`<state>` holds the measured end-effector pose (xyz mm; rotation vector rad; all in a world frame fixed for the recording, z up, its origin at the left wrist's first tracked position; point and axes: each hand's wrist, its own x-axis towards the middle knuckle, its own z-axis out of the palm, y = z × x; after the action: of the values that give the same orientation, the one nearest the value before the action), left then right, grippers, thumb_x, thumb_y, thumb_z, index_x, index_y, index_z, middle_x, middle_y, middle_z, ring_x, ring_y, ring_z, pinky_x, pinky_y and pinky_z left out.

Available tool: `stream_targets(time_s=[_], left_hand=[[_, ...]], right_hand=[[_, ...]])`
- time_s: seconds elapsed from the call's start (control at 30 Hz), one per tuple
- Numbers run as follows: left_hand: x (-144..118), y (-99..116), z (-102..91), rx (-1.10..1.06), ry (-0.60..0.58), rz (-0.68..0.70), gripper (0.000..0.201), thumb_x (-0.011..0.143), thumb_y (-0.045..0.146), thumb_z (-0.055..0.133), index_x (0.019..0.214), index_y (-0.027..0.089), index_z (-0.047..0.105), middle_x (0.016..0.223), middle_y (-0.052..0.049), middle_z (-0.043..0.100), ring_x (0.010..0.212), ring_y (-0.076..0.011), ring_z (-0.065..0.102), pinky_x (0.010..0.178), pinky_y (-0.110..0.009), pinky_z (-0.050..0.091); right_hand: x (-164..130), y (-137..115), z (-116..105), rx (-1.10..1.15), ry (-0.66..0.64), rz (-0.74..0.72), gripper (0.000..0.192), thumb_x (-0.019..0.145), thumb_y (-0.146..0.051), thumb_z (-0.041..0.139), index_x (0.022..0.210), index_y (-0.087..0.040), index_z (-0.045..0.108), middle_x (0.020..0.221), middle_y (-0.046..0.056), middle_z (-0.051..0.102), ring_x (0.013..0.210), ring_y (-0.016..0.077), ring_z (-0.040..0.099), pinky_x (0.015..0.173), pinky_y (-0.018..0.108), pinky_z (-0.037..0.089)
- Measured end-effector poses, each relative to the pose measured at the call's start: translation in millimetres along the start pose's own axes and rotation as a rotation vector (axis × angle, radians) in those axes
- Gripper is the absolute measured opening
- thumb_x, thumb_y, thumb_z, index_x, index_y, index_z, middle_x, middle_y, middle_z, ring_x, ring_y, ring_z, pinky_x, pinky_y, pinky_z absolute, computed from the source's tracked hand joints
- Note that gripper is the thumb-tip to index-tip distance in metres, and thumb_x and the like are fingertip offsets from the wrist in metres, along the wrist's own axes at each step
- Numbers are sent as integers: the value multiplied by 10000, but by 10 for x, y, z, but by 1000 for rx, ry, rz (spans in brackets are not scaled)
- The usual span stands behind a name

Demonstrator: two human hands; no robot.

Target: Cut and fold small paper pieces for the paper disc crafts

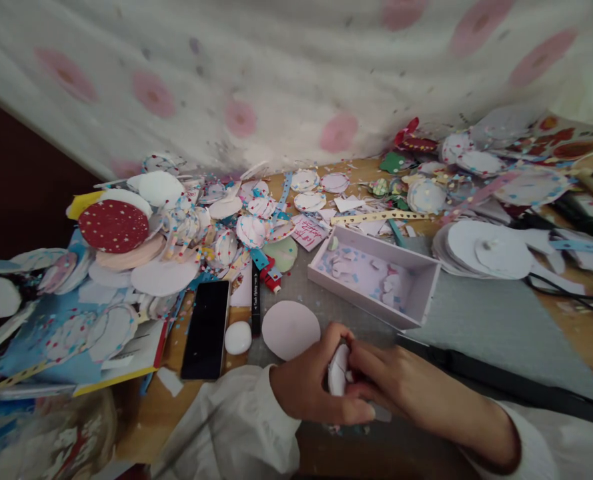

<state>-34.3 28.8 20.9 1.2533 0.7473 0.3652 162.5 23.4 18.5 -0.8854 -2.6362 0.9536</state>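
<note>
Low in the middle of the head view, my left hand [312, 381] curls its fingers around a small white piece of paper [338, 371], which looks rounded and folded. My right hand [405, 379] pinches the same piece from the right side, its fingertips pressed against it. Part of the piece is hidden by my fingers. Just beyond my left hand lies a flat pale paper disc [287, 327]. Past both hands stands a pale open box [359, 303] with torn white scraps and small blue bits inside.
A black phone [205, 330], a white rounded case [238, 338] and a black marker [255, 300] lie left. Piles of paper discs [165, 275] fill the left side. More discs [486, 253] are stacked right. A long black tool [496, 375] lies near my right forearm.
</note>
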Motion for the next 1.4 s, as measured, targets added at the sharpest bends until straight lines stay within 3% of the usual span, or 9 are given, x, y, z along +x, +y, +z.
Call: stream_targets(time_s=[0.1,0.23,0.43,0.57,0.73,0.87,1.1,1.27,1.4], left_hand=[[-15,6,-9,-25,-119,-69,938,555,271,801,1320,146,274,756,50,553,632,-127,520,597,-260,441],[-39,35,-25,76,-118,-129,1085,552,262,781,1444,114,182,810,22,574,689,-160,554,660,-310,483],[-29,1,-20,76,-145,-102,1071,570,257,714,1467,96,151,797,28,562,648,-158,555,652,-319,495],[-2,-38,21,163,-70,-34,997,556,217,639,1428,66,180,836,-2,561,706,-184,559,754,-375,497],[21,-115,45,201,-64,45,850,578,170,559,1366,131,242,765,35,532,703,-189,558,856,-423,483],[23,-126,57,263,-58,134,861,578,148,549,1369,160,208,791,28,546,754,-207,583,936,-459,462],[-65,-58,171,630,130,149,972,583,161,552,1454,129,120,841,-42,598,720,-260,624,696,-430,522],[-77,-95,182,685,326,308,922,614,139,559,1452,143,175,1181,-180,573,1025,-348,628,878,-537,521],[-37,-120,172,718,388,472,892,651,91,571,1462,177,211,1294,-175,495,1203,-339,530,1001,-529,467]], right_hand=[[-24,-48,7,48,-79,17,28,978,-206,513,951,-207,520,855,6,667,650,158,642,552,272,399],[-53,-98,5,92,-142,50,74,961,-170,458,966,-205,523,876,28,666,681,174,635,577,290,402],[-22,-93,24,155,-152,84,103,922,-155,454,951,-203,540,860,24,670,692,155,634,609,269,428],[11,-76,129,129,-94,154,134,858,-105,448,934,-176,533,836,54,678,656,184,644,577,296,408],[10,-81,240,96,-22,172,159,841,-100,417,925,-188,519,805,55,674,611,194,646,543,304,375],[-17,-88,238,96,20,153,154,835,-104,406,893,-214,496,756,32,656,568,169,615,517,298,346],[-1,-77,181,171,74,100,149,830,-100,379,854,-219,465,679,-10,598,527,130,540,501,269,333],[40,-94,36,281,112,96,119,949,-176,381,945,-215,493,791,6,638,609,121,592,564,246,454],[51,-131,-54,335,218,119,204,1032,-256,309,1058,-225,509,947,41,675,839,144,658,725,260,537]])
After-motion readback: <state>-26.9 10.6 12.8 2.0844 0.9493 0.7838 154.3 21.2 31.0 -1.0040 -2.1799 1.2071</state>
